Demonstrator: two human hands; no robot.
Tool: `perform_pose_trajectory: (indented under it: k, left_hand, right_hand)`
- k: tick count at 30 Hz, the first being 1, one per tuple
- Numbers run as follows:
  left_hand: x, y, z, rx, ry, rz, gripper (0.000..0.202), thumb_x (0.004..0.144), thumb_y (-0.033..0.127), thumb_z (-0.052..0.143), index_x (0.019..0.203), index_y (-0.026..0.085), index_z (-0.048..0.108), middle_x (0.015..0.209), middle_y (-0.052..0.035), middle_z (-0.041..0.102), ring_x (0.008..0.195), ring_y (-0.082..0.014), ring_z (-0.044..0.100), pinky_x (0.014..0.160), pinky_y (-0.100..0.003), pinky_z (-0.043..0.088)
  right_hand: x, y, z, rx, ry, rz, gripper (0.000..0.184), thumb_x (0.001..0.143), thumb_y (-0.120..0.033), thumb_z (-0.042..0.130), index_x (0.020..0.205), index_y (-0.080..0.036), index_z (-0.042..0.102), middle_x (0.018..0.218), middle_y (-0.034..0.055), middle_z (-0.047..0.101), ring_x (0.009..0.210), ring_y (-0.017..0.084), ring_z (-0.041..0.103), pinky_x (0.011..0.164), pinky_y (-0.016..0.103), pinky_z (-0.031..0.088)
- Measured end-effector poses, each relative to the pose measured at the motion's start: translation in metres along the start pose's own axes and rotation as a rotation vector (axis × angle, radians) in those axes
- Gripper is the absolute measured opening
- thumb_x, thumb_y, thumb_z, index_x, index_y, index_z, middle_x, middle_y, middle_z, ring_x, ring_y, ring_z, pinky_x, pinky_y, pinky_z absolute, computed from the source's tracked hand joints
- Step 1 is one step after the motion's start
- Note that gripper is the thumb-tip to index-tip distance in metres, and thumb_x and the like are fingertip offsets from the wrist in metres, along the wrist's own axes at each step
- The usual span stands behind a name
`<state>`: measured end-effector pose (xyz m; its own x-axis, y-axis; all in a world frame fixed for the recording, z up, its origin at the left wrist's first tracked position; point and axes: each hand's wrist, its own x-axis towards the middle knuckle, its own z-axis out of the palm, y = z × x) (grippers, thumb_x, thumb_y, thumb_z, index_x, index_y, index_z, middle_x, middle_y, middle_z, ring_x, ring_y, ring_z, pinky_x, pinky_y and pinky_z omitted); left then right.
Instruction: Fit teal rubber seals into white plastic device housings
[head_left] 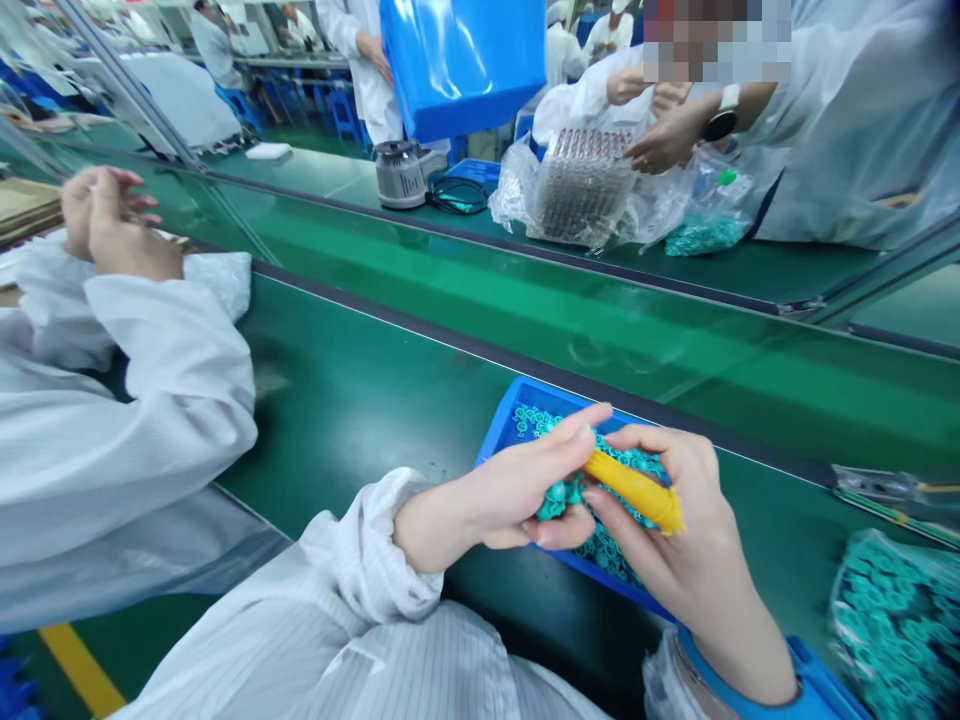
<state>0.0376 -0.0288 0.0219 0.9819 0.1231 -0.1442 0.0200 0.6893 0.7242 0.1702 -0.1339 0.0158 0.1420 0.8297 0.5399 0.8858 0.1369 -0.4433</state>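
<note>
Low in the middle of the view, above a dark green table [352, 400], the person's two hands meet over a shallow blue plastic tray [504, 428]. The left hand [517, 490] is curled narrow around a cluster of small teal rings [559, 496], pinched between its thumb and bent fingers, with the forefinger stretched out to touch the near end of a yellow plastic rod [636, 488]. The right hand [679, 555] grips that rod between thumb and fingers, so that it lies tilted, its far end lower and to the right, and its frayed tip shows past the knuckles. Both hands hover just above the tray, which holds a loose layer of the same teal rings, most of it hidden under the hands. White ribbed sleeves cover both forearms, and a blue band sits at the right wrist.

At the right edge a clear plastic bag [900, 620] full of teal rings lies on the table, well apart from the tray. Beyond the tray runs a bright green conveyor belt [600, 300].

To the left, a co-worker in a white coat holds both hands [105, 220] together, raised above the table. Across the belt another person rests a hand with a dark wristwatch [721, 122] on a block of thin metal pins [585, 180] wrapped in clear film. Beside it stand a small grey machine [401, 172] and a coiled black cable [457, 195], under a large blue bin [465, 60].
</note>
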Motion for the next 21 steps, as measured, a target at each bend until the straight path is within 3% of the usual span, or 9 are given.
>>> perform_pose_trajectory:
  k: [3, 5, 7, 10, 15, 21]
  left_hand:
    - [-0.001, 0.002, 0.0, -0.015, -0.075, -0.078, 0.066, 0.093, 0.051, 0.032, 0.147, 0.023, 0.008, 0.041, 0.0129, 0.029, 0.028, -0.0064, 0.026, 0.032, -0.014, 0.02]
    - [-0.002, 0.003, 0.0, -0.047, -0.034, -0.092, 0.058, 0.094, 0.048, 0.032, 0.146, 0.026, 0.015, 0.05, 0.0099, 0.04, 0.03, -0.0044, 0.029, 0.032, -0.014, 0.021]
    - [-0.003, 0.005, 0.001, -0.062, 0.028, -0.079, 0.05, 0.095, 0.044, 0.034, 0.142, 0.03, 0.025, 0.071, 0.0038, 0.053, 0.032, -0.0013, 0.032, 0.033, -0.015, 0.019]
    - [-0.002, 0.006, 0.002, -0.056, 0.077, -0.027, 0.04, 0.095, 0.041, 0.036, 0.133, 0.028, 0.039, 0.093, -0.0022, 0.057, 0.033, 0.0017, 0.034, 0.033, -0.016, 0.017]
    - [0.001, 0.004, 0.002, -0.074, 0.092, 0.088, 0.027, 0.095, 0.038, 0.037, 0.108, 0.021, 0.054, 0.062, 0.0066, 0.044, 0.031, 0.0005, 0.026, 0.032, -0.014, 0.016]
    - [0.002, 0.005, 0.001, -0.126, 0.095, 0.092, 0.026, 0.096, 0.032, 0.034, 0.1, 0.02, 0.056, 0.055, 0.0074, 0.04, 0.031, -0.0009, 0.025, 0.031, -0.012, 0.017]
  right_hand:
    - [0.001, 0.003, -0.002, 0.033, -0.001, -0.053, 0.037, 0.083, -0.03, 0.059, 0.117, -0.02, 0.045, 0.107, 0.0091, 0.055, 0.115, 0.032, 0.045, 0.104, 0.062, 0.022]
    - [0.001, 0.004, -0.002, 0.095, -0.021, -0.072, 0.032, 0.083, -0.027, 0.057, 0.113, -0.021, 0.047, 0.106, 0.0076, 0.054, 0.12, 0.032, 0.042, 0.107, 0.064, 0.014]
    - [0.0, 0.003, -0.004, 0.154, -0.017, -0.057, 0.019, 0.084, -0.021, 0.054, 0.103, -0.022, 0.05, 0.106, 0.0063, 0.052, 0.12, 0.03, 0.042, 0.107, 0.062, 0.017]
    - [-0.002, 0.0, -0.007, 0.238, 0.039, 0.016, 0.01, 0.086, -0.014, 0.048, 0.089, -0.022, 0.053, 0.106, 0.0049, 0.051, 0.119, 0.027, 0.044, 0.105, 0.056, 0.027]
    - [-0.003, -0.003, -0.012, 0.321, 0.087, 0.098, 0.012, 0.087, -0.011, 0.047, 0.085, -0.022, 0.053, 0.105, 0.0038, 0.052, 0.116, 0.021, 0.046, 0.103, 0.043, 0.034]
    - [-0.004, -0.007, -0.011, 0.317, 0.12, 0.12, 0.012, 0.086, -0.012, 0.048, 0.08, -0.022, 0.052, 0.105, 0.0036, 0.053, 0.114, 0.023, 0.048, 0.104, 0.048, 0.03]
